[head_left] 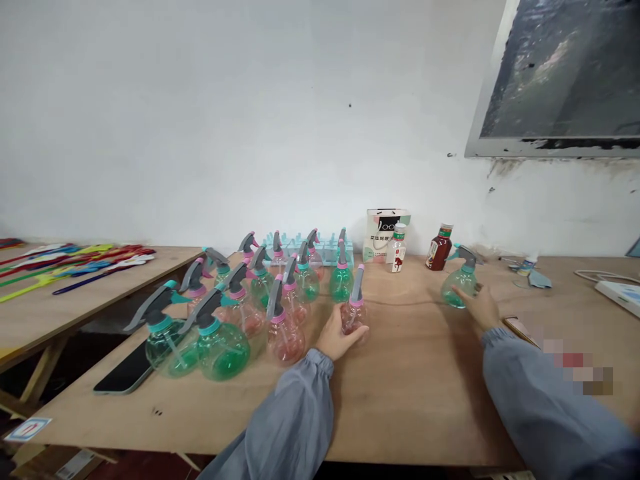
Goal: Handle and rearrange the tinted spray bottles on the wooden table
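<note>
My left hand (336, 335) is closed around a pink spray bottle (357, 308) with a grey trigger head, upright near the middle of the table. Over to the right, my right hand (479, 305) grips a green spray bottle (456, 288) with a turquoise collar; whether its base touches the table I cannot tell. Several more spray bottles crowd together left of my left hand. Among them, a green spray bottle (223, 351) and a pink spray bottle (286, 340) stand at the front. Just behind my left hand is another green spray bottle (341, 283).
A dark phone (123, 375) lies at the left edge. Behind the bottles sits a pale blue rack (327, 252). A paper bag (376, 243), a white bottle (398, 250) and a red-brown bottle (439, 248) stand by the wall. Colourful strips (85, 261) cover the left-hand table.
</note>
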Demonstrator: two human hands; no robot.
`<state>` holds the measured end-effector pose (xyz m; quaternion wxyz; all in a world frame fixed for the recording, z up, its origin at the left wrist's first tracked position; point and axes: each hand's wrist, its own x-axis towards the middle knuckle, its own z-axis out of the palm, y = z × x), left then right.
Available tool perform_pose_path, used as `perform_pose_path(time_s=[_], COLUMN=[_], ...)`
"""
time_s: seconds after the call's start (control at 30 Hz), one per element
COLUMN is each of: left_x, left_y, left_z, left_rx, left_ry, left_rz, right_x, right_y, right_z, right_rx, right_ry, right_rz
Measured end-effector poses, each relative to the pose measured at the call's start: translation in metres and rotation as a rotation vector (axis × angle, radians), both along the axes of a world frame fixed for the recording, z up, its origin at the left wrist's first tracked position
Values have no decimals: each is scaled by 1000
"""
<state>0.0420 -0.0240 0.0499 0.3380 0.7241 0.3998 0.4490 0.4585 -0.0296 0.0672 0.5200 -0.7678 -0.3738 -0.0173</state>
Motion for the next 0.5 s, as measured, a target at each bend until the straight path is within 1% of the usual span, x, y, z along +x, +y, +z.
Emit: perform_pose_path(time_s=[0.07, 0.1, 0.2, 0.27, 0.3, 0.33, 0.37, 0.4, 0.43, 0.47, 0.5], left_x=[-1, -1, -2, -3, -3, -3, -3, -3, -2, -1, 0], left_y=[1, 1, 2, 1, 0, -1, -2, -4, -5, -7, -8], left_z=[-1, -2, -5, -5, -5, -3, -2, 0, 2, 3, 4], left_rx=[0, -2, -14, -15, -12, -10, -9, -12, -16, -19, -14], left_ry=[13, 21, 37, 45, 56, 73, 93, 113, 132, 146, 154], left_rz=[-10, -16, -27, -24, -19, -13, -9, -9, -12, -18, -25], right_x=[0, -1, -6, -11, -15, -22, -30, -42, -55, -71, -89], right_y=[16, 23, 38, 43, 43, 43, 41, 38, 34, 29, 23], right_z=[12, 17, 26, 27, 25, 23, 19, 14, 9, 3, -2], right_rx=[-130, -162, -174, -183, -152, -86, 13, 139, 271, 378, 452], right_ry=[62, 85, 117, 138, 137, 126, 108, 83, 57, 33, 14], right_rz=[-90, -111, -118, -144, -176, -214, -246, -243, -212, -127, 26])
